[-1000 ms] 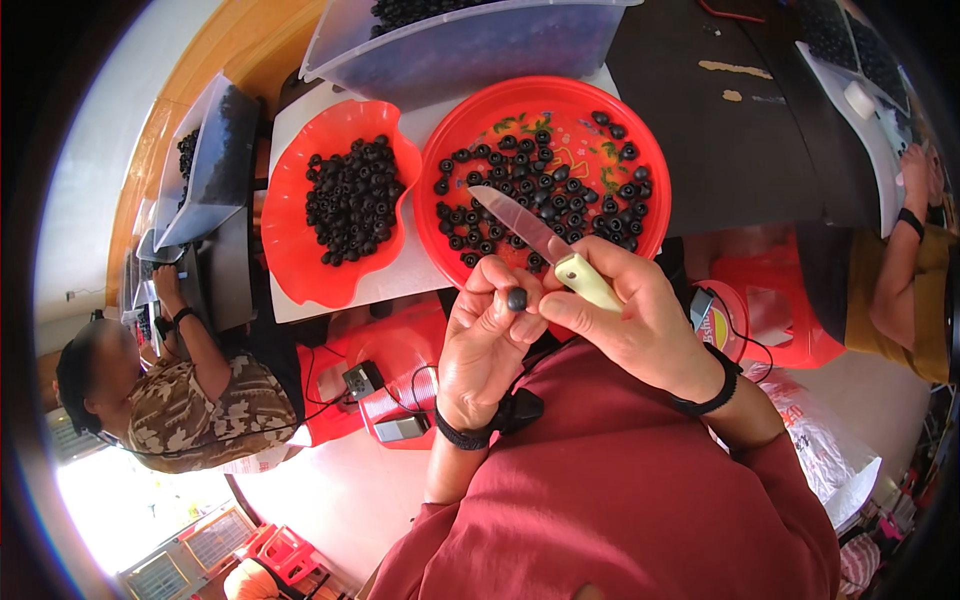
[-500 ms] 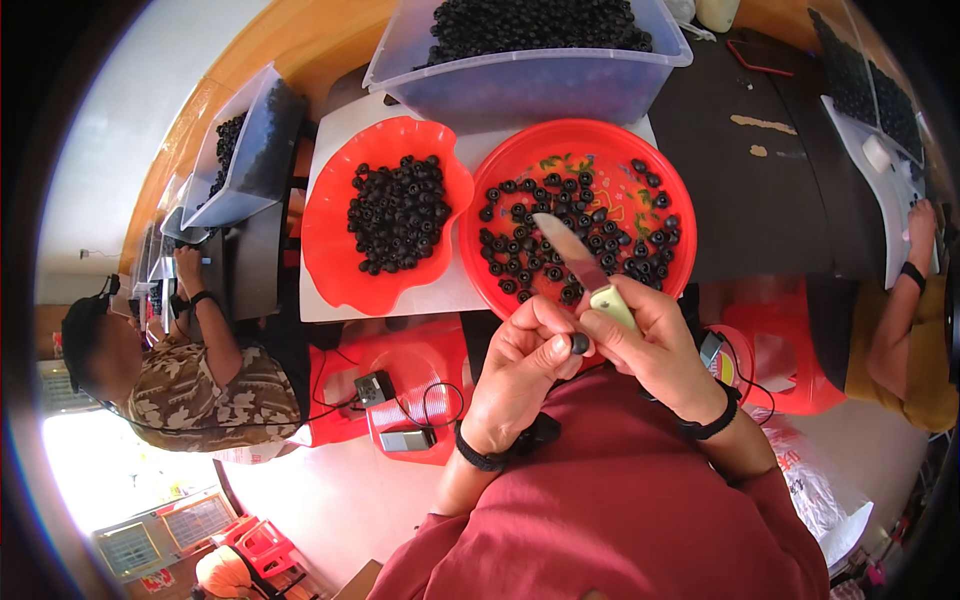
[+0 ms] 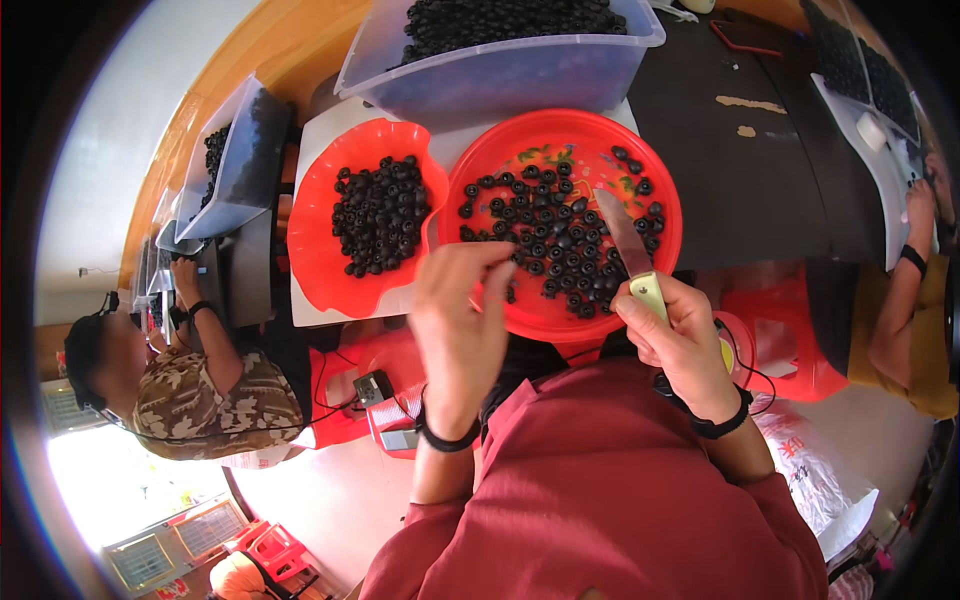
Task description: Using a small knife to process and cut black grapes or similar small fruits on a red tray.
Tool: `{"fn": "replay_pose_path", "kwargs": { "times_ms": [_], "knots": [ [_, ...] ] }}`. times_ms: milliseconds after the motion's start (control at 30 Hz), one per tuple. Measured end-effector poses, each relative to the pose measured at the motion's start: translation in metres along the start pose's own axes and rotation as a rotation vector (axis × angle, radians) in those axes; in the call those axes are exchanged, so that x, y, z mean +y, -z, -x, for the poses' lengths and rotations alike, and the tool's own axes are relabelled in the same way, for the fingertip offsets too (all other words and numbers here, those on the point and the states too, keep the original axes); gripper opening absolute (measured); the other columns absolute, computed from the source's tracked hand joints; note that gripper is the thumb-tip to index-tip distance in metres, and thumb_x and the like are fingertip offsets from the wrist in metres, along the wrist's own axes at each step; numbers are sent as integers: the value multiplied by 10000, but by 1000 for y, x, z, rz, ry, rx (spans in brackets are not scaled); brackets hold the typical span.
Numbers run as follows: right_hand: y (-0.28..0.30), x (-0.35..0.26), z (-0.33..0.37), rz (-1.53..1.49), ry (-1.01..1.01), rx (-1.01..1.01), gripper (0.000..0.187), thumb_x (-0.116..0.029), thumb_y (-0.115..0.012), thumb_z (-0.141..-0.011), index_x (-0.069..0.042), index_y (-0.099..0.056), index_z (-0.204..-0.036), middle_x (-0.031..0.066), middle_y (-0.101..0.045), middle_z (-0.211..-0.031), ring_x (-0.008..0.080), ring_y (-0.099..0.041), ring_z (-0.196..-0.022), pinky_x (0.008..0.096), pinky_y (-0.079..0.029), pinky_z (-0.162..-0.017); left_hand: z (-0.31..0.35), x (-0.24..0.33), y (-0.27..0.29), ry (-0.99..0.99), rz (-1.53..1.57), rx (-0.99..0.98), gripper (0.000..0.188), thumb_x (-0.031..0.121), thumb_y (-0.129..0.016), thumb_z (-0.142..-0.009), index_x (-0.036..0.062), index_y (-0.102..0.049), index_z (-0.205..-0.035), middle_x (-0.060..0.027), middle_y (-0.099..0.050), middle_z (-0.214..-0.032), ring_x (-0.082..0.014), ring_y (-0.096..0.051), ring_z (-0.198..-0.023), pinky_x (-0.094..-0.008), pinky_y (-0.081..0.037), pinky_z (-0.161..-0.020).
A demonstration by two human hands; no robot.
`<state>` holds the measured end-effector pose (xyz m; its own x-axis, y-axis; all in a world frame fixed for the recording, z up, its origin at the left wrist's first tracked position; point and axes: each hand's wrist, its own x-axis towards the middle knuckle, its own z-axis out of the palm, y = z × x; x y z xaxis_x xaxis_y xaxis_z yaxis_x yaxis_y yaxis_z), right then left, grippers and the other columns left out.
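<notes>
My right hand [image 3: 675, 340] is closed round the pale green handle of a small knife [image 3: 628, 238], its blade pointing up over the red round basin [image 3: 662, 190]. Small black round pieces [image 3: 545, 215], many with a ring-shaped opening, lie in that basin. At its near left rim, my left hand [image 3: 455, 325] is blurred, with index finger and thumb apart close to some pieces; I see nothing held between them. To the left stands a red wavy-edged bowl [image 3: 315, 225] with a heap of the same black pieces [image 3: 378, 215].
A large clear tub [image 3: 500, 75] full of black pieces stands behind both vessels. To the right is a dark tabletop [image 3: 740, 210] with a red-edged phone [image 3: 745, 38]. One person [image 3: 220, 385] works at the left, another [image 3: 905, 310] at the right. Red stools [image 3: 785, 340] stand below.
My left hand has moved left and up to the basin rim, and the black piece in its fingers no longer shows. The knife has shifted right, away from it, still in my right hand.
</notes>
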<state>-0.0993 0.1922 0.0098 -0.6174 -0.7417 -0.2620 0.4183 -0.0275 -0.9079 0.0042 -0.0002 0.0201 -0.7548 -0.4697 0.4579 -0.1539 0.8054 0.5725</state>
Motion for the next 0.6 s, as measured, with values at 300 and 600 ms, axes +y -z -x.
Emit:
{"fn": "replay_pose_path", "kwargs": {
  "times_ms": [300,600],
  "knots": [
    [7,0,2,7,-30,-5,177,-203,-614,-983,-48,-606,-898,-74,-472,-676,0,-391,-572,189,-296,-478,4,7,-29,-49,-239,-170,157,22,-655,-801,32,-678,-956,-97,-620,-895,-300,-596,-859,-398,-466,-763],
    [4,-2,-3,81,-20,-46,177,-195,-633,-973,-36,-607,-899,-70,-479,-706,7,-403,-610,198,-326,-516,8,4,-30,-2,-297,-207,151,32,-660,-800,38,-626,-947,-109,-581,-859,-325,-590,-831,-416,-466,-720]
  ]
}}
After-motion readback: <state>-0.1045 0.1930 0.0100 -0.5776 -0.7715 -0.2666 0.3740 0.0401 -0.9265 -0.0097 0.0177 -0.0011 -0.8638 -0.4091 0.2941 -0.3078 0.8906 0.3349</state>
